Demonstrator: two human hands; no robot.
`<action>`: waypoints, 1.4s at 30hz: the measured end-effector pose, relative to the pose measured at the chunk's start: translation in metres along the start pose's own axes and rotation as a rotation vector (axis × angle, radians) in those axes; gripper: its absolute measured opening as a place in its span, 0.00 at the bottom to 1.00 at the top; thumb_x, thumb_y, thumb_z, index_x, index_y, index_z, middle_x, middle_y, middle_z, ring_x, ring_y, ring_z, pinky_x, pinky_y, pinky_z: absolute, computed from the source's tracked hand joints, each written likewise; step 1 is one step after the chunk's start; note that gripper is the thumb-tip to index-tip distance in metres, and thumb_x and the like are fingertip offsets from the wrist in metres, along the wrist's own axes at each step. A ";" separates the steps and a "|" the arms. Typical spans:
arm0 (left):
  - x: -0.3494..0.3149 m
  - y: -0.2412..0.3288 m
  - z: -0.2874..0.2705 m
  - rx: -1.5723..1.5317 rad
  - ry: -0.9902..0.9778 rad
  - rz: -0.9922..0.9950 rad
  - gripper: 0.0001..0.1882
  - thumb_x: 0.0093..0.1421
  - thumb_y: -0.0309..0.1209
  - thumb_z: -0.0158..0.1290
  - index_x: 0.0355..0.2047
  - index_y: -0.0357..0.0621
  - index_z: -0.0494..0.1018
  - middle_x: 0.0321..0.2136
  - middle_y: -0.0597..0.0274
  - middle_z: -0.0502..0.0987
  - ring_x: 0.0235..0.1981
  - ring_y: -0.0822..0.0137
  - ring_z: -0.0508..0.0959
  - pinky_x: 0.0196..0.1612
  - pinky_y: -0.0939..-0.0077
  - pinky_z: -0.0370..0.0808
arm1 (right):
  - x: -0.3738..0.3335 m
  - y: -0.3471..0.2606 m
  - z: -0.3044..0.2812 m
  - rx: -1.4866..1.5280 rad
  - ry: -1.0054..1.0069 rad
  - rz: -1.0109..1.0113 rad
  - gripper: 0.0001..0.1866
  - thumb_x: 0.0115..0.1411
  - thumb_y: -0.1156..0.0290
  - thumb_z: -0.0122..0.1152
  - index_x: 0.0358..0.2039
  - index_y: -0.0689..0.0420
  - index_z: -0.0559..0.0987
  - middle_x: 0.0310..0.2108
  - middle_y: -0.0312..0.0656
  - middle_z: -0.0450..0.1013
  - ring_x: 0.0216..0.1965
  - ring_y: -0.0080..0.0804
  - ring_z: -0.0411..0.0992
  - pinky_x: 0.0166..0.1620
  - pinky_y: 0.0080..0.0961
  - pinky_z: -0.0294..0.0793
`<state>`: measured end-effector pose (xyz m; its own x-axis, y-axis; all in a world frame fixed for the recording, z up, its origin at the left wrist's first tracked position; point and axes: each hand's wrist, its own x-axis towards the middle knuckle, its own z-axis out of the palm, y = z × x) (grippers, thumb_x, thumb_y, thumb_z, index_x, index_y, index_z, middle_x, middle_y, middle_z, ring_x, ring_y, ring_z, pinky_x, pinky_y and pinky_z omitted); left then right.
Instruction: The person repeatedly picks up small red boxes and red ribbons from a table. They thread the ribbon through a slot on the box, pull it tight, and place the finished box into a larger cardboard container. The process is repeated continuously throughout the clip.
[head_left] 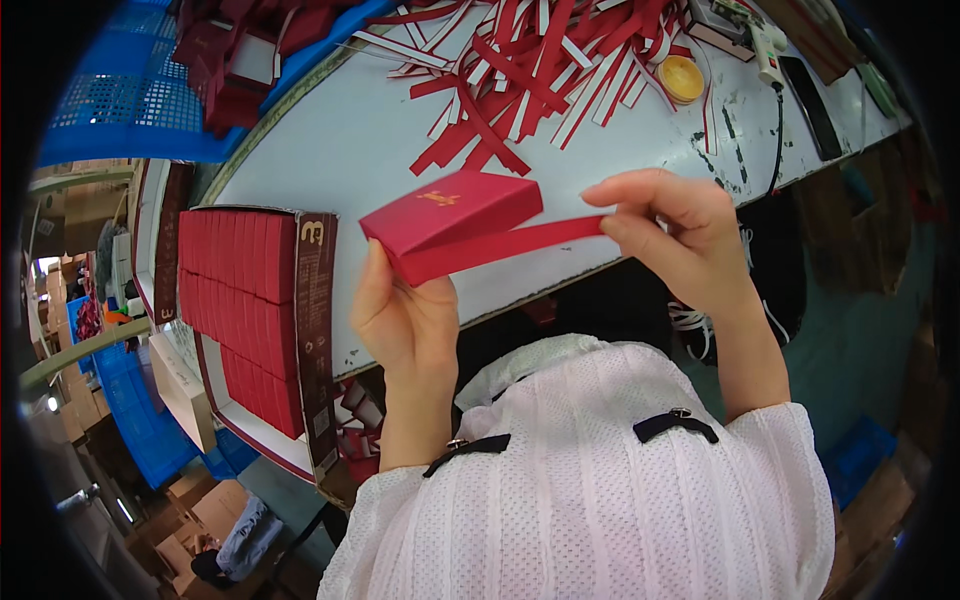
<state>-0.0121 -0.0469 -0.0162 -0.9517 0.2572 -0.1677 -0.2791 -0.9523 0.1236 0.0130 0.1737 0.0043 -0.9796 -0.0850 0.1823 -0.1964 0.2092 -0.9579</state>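
Above the near edge of the white table, my left hand (408, 318) grips a small red gift box (455, 208) by its near left corner. Gold lettering marks the top of the box, which is held tilted. A red paper strip (520, 243) runs along the near side of the box and stretches out to the right. Its free end is pinched between the thumb and fingers of my right hand (672, 228). Part of the strip's left end is hidden by my left fingers.
Loose red and white strips (545, 70) lie heaped at the back, beside a round yellow tub (680, 80). A black phone (810, 108) is at the right. Rows of red boxes fill a carton (318, 330) at left. A blue basket (120, 90) holds more red boxes.
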 end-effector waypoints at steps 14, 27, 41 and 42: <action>-0.005 -0.011 -0.005 -0.303 0.015 -0.173 0.12 0.58 0.31 0.39 0.38 0.35 0.63 0.39 0.52 0.69 0.41 0.60 0.71 0.44 0.66 0.70 | 0.009 0.001 0.016 -0.069 0.095 -0.087 0.08 0.47 0.81 0.53 0.31 0.62 0.75 0.19 0.36 0.70 0.19 0.16 0.64 0.22 0.11 0.62; 0.009 -0.026 0.015 -0.011 -0.014 -0.103 0.14 0.58 0.33 0.39 0.36 0.32 0.64 0.39 0.48 0.69 0.44 0.57 0.68 0.50 0.59 0.63 | 0.006 -0.007 0.005 -0.152 0.126 0.014 0.06 0.45 0.78 0.57 0.27 0.62 0.76 0.21 0.42 0.72 0.20 0.26 0.70 0.24 0.15 0.67; 0.007 -0.058 -0.003 0.471 -0.064 0.217 0.15 0.58 0.39 0.38 0.36 0.40 0.64 0.39 0.57 0.69 0.42 0.66 0.68 0.48 0.72 0.63 | -0.001 -0.011 0.032 -0.163 0.124 -0.090 0.10 0.44 0.80 0.56 0.31 0.61 0.75 0.22 0.42 0.71 0.21 0.25 0.69 0.25 0.16 0.66; 0.010 -0.057 0.001 0.515 0.014 0.179 0.16 0.58 0.38 0.39 0.38 0.38 0.63 0.40 0.55 0.68 0.43 0.64 0.69 0.48 0.71 0.64 | -0.001 -0.009 0.032 -0.173 0.144 -0.092 0.10 0.44 0.79 0.57 0.30 0.61 0.75 0.22 0.43 0.71 0.20 0.28 0.69 0.24 0.17 0.67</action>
<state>-0.0059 0.0097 -0.0237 -0.9893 0.0923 -0.1128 -0.1424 -0.7761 0.6143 0.0174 0.1410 0.0057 -0.9510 0.0256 0.3082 -0.2771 0.3722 -0.8858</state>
